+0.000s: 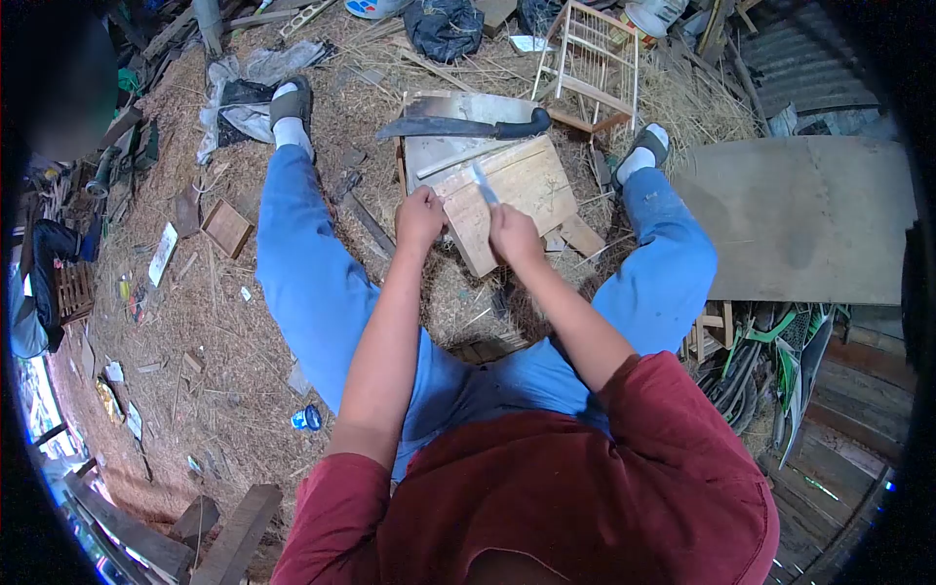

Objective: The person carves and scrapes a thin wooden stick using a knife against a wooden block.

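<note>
Between my legs a light wooden board [522, 195] lies at a slant over a pale panel [429, 151]. My right hand [514, 234] is closed round the handle of a small knife [484, 183], its blade over the board and pointing away from me. At the board's left edge my left hand [419, 216] is closed; what it pinches is too small to make out. A machete [448, 127] with a black handle lies across the panel beyond the board. A thin wooden strip [458, 159] rests along the board's far edge.
A slatted wooden frame [595, 73] stands beyond my right foot. A large flat sheet [799, 210] is at the right. A small wooden box [227, 228] and a blue cup [306, 418] sit on the straw-strewn ground at the left. Someone's dark-clothed leg [57, 244] shows at the far left.
</note>
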The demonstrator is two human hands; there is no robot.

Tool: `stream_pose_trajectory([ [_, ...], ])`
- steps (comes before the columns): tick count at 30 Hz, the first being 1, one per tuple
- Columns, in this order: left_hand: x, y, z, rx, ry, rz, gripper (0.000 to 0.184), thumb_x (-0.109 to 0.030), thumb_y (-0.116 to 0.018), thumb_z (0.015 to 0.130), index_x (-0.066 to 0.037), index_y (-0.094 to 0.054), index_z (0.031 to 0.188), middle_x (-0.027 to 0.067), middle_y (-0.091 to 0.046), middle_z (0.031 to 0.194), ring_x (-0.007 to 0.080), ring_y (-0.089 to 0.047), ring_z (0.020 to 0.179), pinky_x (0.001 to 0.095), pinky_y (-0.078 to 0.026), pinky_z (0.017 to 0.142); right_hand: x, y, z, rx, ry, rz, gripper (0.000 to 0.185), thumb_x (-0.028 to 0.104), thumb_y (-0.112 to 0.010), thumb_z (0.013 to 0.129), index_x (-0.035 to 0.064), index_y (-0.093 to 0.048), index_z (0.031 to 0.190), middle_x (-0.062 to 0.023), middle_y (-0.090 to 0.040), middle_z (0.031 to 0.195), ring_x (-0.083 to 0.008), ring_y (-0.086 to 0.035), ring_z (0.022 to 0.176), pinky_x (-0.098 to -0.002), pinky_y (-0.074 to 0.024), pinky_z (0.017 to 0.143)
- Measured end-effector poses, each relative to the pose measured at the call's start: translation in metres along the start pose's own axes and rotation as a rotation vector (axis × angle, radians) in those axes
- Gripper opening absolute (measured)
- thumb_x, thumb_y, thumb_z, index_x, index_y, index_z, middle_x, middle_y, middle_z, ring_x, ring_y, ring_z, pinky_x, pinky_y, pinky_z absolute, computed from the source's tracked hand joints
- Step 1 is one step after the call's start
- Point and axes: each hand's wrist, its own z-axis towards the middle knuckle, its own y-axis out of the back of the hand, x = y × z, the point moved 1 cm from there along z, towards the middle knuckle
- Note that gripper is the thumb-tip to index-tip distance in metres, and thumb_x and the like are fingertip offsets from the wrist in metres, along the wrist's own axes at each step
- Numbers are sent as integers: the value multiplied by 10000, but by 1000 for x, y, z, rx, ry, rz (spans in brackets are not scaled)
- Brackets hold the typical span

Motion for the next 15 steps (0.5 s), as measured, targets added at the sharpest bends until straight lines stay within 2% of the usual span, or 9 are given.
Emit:
stream_pose_trajectory([
  [3,2,-1,3,2,12,48,205,-200,-674,887,-28,-621,788,126,-682,647,310,-696,651,431,-524,649,2,-18,-14,93,124,-99,422,366,-436,1049,34,-687,979,-276,-691,912,-475,-663,907,-550,-526,820],
  [5,2,-2,4,11,18,21,203,-199,-670,887,-27,-622,791,139,-683,659,327,-694,660,437,-523,650,1,-4,-5,85,121,-137,430,367,-433,1051,28,-686,975,-275,-691,921,-469,-664,917,-547,-526,822],
  [8,7,-2,3,2,8,50,201,-199,-663,888,-22,-625,799,171,-679,688,364,-686,681,450,-520,654,-9,2,9,-9,-69,-18,428,367,-437,1046,21,-682,984,-283,-689,939,-476,-660,928,-541,-521,841],
  [9,8,-4,4,-19,-20,98,202,-199,-658,889,-19,-626,804,190,-676,704,383,-681,693,458,-518,656,-7,-3,1,-10,-71,-18,428,367,-437,1046,21,-682,984,-283,-689,939,-476,-660,928,-541,-521,841],
  [10,9,-5,6,-18,-22,95,202,-199,-658,889,-19,-626,804,190,-676,704,383,-681,693,458,-518,656,-3,-11,-12,42,36,-46,436,369,-429,1048,18,-680,985,-279,-689,936,-478,-658,924,-545,-518,836],
  [11,10,-5,8,-12,-39,151,202,-202,-637,920,-22,-619,830,151,-684,690,318,-681,652,428,-515,636,0,-14,-18,97,144,-74,443,371,-422,1050,15,-678,985,-275,-689,932,-480,-656,920,-550,-515,831],
  [12,11,-5,8,-5,-53,208,203,-205,-616,950,-25,-611,856,113,-693,675,253,-682,610,399,-512,615,0,-13,-17,113,134,-69,440,362,-417,1050,14,-679,987,-283,-683,931,-485,-653,922,-550,-511,839],
  [13,7,-3,6,-5,-53,207,203,-205,-616,950,-25,-611,856,113,-693,675,253,-682,610,399,-512,615,-4,-9,-9,113,135,-70,440,362,-417,1050,14,-679,987,-283,-683,931,-485,-653,922,-550,-511,839],
  [15,5,-2,2,-11,-8,69,204,-202,-652,893,-13,-630,819,221,-661,725,411,-669,713,472,-509,659,-10,3,7,-7,-37,70,428,354,-426,1046,16,-681,981,-298,-677,929,-489,-651,919,-549,-509,850],
])
